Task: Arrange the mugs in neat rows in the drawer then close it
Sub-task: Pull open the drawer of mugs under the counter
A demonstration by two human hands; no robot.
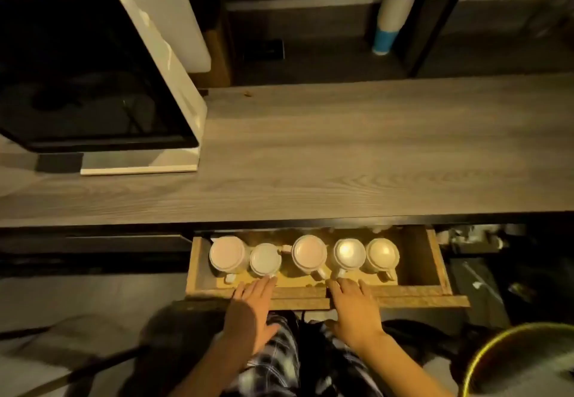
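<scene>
Under the worktop (341,154) edge the wooden drawer (442,266) is pulled partway out, five white mugs (309,253) in one row from its left wall, the row stopping short of the drawer's right wall. Mugs look inverted, bases up, handles toward the drawer front. My read: keeps dust out and handles reachable. One outlier: second mug (265,260) from the drawer's left wall sits slightly nearer the front than its neighbours, so row isn't quite straight. More mugs may sit deeper in the drawer, can't tell

Left hand (253,305) lies flat over the drawer front, grip spread, fingers straight, tips at that second mug's near side, touching or just short, can't tell. Right hand (354,305) same: grip spread flat, holding nothing, tips by the handle of the fourth mug (349,253). Judgement: palms on the front board suit either nudging mugs into line or pushing the drawer shut; row near done, closing not yet done

No brand, label or writing readable on mugs, drawer, or the white-cased dark screen (93,70) up and left of the drawer
</scene>
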